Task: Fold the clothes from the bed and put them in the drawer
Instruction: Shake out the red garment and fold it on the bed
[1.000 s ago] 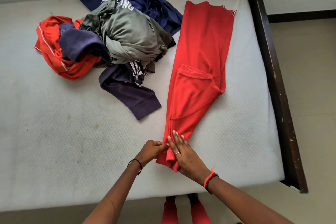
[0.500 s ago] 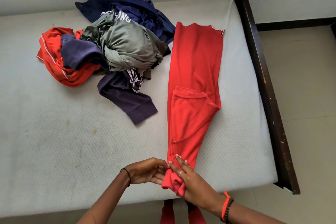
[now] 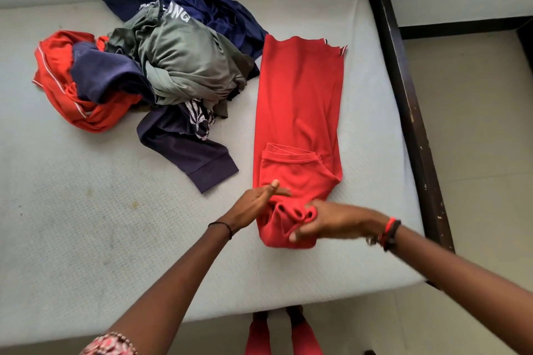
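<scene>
a pale mattress (image 3: 86, 225) is carrying all the clothes. a long red garment (image 3: 300, 112) is lying flat along its right side. the right hand (image 3: 331, 222) is gripping the garment's near end, fingers curling round a doubled-over fold. the left hand (image 3: 256, 200) is lying just beside it, fingers straight, touching the red cloth. a loose pile (image 3: 161, 81) is sitting at the far left: a grey-green shirt (image 3: 187, 57) on top, navy and orange-red pieces around it, a dark sleeve (image 3: 190, 158) trailing toward the red garment. a dark bed frame (image 3: 403, 95) is running along the right edge.
</scene>
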The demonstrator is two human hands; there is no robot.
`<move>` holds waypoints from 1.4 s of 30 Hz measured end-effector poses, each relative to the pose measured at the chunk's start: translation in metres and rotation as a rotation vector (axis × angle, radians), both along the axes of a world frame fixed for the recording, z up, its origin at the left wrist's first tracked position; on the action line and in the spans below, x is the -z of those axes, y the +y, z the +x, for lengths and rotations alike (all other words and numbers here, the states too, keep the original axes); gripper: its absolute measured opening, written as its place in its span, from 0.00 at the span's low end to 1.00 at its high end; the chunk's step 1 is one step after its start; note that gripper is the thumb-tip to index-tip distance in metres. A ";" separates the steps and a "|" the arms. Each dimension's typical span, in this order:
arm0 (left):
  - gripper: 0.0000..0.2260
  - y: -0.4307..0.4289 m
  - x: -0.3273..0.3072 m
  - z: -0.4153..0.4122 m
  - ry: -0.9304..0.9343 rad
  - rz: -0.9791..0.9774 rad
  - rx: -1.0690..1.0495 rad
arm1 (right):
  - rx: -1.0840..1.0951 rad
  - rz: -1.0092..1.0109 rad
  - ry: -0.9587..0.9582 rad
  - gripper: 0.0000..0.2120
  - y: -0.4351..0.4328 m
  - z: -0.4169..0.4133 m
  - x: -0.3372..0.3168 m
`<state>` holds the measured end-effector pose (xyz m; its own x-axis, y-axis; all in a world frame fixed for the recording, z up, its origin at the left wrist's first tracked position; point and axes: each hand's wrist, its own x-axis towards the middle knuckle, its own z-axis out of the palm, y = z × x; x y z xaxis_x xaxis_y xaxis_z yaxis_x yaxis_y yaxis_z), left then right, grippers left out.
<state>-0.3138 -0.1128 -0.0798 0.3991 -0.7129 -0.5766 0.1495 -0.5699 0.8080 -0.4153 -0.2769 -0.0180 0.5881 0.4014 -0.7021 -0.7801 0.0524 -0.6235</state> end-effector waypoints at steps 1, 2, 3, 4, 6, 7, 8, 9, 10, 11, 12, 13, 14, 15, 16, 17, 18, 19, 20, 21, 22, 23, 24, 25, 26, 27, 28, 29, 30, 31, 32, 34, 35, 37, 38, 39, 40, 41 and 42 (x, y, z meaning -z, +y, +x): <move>0.28 -0.003 0.001 -0.002 0.046 0.092 0.001 | 0.014 0.029 0.031 0.11 -0.013 0.013 0.000; 0.27 -0.005 0.003 -0.004 0.066 0.164 -0.024 | 0.032 0.037 0.066 0.11 -0.026 0.025 -0.001; 0.25 -0.005 0.008 -0.006 0.081 0.211 -0.063 | 0.044 0.034 0.100 0.10 -0.038 0.036 0.005; 0.25 -0.004 0.015 -0.008 0.095 0.220 -0.100 | 0.060 0.031 0.134 0.10 -0.050 0.048 0.011; 0.30 0.001 0.029 -0.008 0.132 0.232 -0.155 | 0.107 0.014 0.203 0.15 -0.070 0.067 0.032; 0.33 0.004 0.035 -0.008 0.157 0.243 -0.169 | 0.132 -0.014 0.230 0.16 -0.077 0.074 0.042; 0.38 0.005 0.039 -0.008 0.180 0.250 -0.181 | 0.167 -0.047 0.250 0.15 -0.081 0.080 0.051; 0.44 0.006 0.044 -0.008 0.203 0.271 -0.197 | 0.210 -0.082 0.258 0.14 -0.083 0.086 0.058; 0.46 0.006 0.044 -0.009 0.214 0.291 -0.198 | 0.268 -0.123 0.259 0.12 -0.085 0.089 0.064; 0.43 0.005 0.044 -0.010 0.220 0.283 -0.204 | 0.331 -0.164 0.250 0.13 -0.087 0.090 0.071; 0.38 0.003 0.041 -0.012 0.224 0.241 -0.205 | 0.392 -0.187 0.243 0.15 -0.088 0.090 0.077; 0.32 0.002 0.042 -0.015 0.219 0.206 -0.200 | 0.442 -0.191 0.245 0.20 -0.088 0.089 0.082; 0.27 0.002 0.043 -0.017 0.196 0.178 -0.196 | 0.471 -0.190 0.251 0.25 -0.087 0.089 0.085; 0.24 0.002 0.045 -0.019 0.164 0.163 -0.200 | 0.476 -0.197 0.241 0.30 -0.084 0.088 0.087; 0.22 0.002 0.048 -0.022 0.131 0.165 -0.215 | 0.466 -0.217 0.217 0.33 -0.080 0.088 0.088; 0.20 0.002 0.051 -0.023 0.112 0.176 -0.228 | 0.457 -0.249 0.186 0.34 -0.077 0.087 0.090; 0.19 0.003 0.053 -0.024 0.111 0.186 -0.238 | 0.463 -0.278 0.158 0.34 -0.074 0.087 0.091; 0.19 0.003 0.056 -0.024 0.129 0.193 -0.247 | 0.478 -0.301 0.129 0.34 -0.072 0.086 0.092; 0.18 0.004 0.056 -0.022 0.150 0.190 -0.256 | 0.507 -0.311 0.103 0.32 -0.072 0.086 0.094; 0.17 0.003 0.055 -0.019 0.170 0.186 -0.255 | 0.534 -0.317 0.081 0.30 -0.072 0.085 0.095; 0.16 0.003 0.054 -0.016 0.190 0.182 -0.248 | 0.548 -0.339 0.065 0.28 -0.073 0.084 0.096; 0.14 0.002 0.052 -0.013 0.206 0.183 -0.238 | 0.543 -0.394 0.047 0.27 -0.073 0.082 0.099; 0.11 0.000 0.050 -0.011 0.215 0.179 -0.226 | 0.515 -0.491 0.016 0.28 -0.072 0.080 0.102; 0.08 -0.001 0.049 -0.009 0.208 0.178 -0.213 | 0.479 -0.627 -0.036 0.29 -0.069 0.076 0.104; 0.09 -0.001 0.047 -0.008 0.185 0.165 -0.222 | 0.456 -0.785 -0.119 0.29 -0.063 0.071 0.105; 0.12 0.000 0.047 -0.009 0.122 0.155 -0.253 | 0.454 -0.933 -0.236 0.28 -0.055 0.062 0.104; 0.18 0.002 0.046 -0.011 0.003 0.147 -0.304 | 0.453 -1.066 -0.379 0.26 -0.046 0.050 0.103; 0.24 0.007 0.047 -0.012 -0.186 0.145 -0.342 | 0.417 -1.195 -0.526 0.25 -0.036 0.036 0.102; 0.28 0.013 0.049 -0.013 -0.416 0.141 -0.322 | 0.329 -1.311 -0.659 0.25 -0.027 0.020 0.104; 0.32 0.020 0.051 -0.014 -0.649 0.137 -0.241 | 0.192 -1.386 -0.759 0.29 -0.019 0.004 0.105; 0.35 0.026 0.054 -0.014 -0.846 0.122 -0.108 | 0.027 -1.402 -0.825 0.34 -0.011 -0.011 0.108; 0.39 0.031 0.056 -0.013 -1.095 0.113 0.236 | -0.285 -1.352 -0.881 0.43 0.002 -0.035 0.115; 0.42 0.032 0.057 -0.014 -1.151 0.118 0.385 | -0.408 -1.331 -0.872 0.46 0.007 -0.043 0.120; 0.46 0.028 0.059 -0.018 -1.211 0.163 0.572 | -0.514 -1.371 -0.834 0.45 0.011 -0.048 0.128; 0.45 0.024 0.061 -0.019 -1.259 0.180 0.587 | -0.507 -1.406 -0.821 0.42 0.011 -0.045 0.131; 0.42 0.020 0.064 -0.019 -1.307 0.190 0.571 | -0.494 -1.434 -0.805 0.40 0.011 -0.041 0.134; 0.39 0.015 0.067 -0.018 -1.345 0.193 0.544 | -0.492 -1.455 -0.791 0.38 0.012 -0.036 0.135; 0.36 0.010 0.070 -0.017 -1.360 0.192 0.525 | -0.499 -1.479 -0.779 0.36 0.012 -0.031 0.135; 0.32 0.005 0.071 -0.017 -1.348 0.193 0.513 | -0.506 -1.506 -0.777 0.33 0.013 -0.027 0.135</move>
